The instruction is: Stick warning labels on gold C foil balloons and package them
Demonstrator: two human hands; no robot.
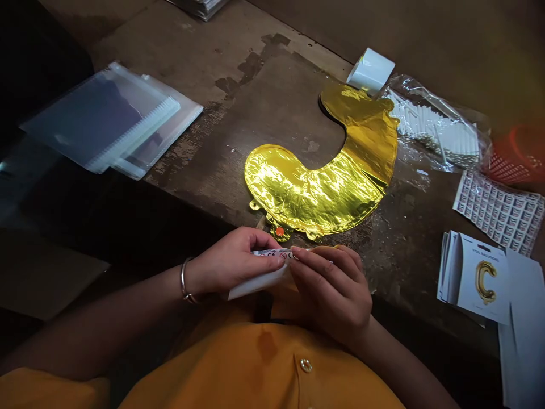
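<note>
In the head view, the person's left hand (236,260) comes in from the lower left, a silver metal bangle (184,279) on its wrist, and grips a folded white card with small black print (258,282) between thumb and fingers at the lower centre of the frame. The right hand (334,284) closes on the same card from the other side, its fingertips near the left thumb; how its thumb is set cannot be told. The card is held in front of an orange shirt (255,363).

Just beyond the hands, at the centre, a flat, curved, shiny gold foil balloon (315,196) lies on a worn dark brown table (204,170), a round orange-red dot (280,232) on one of its tabs. Clear plastic zip bags (97,119) overlap at the upper left. Toward the upper right are a glossy white roll (371,71), a transparent bag of white sticks (443,128) and, at the edge, a red plastic basket (517,156). Below them lies a sheet of small printed labels (498,210), beside a stack of white cards picturing a gold letter C (483,278) at the right.
</note>
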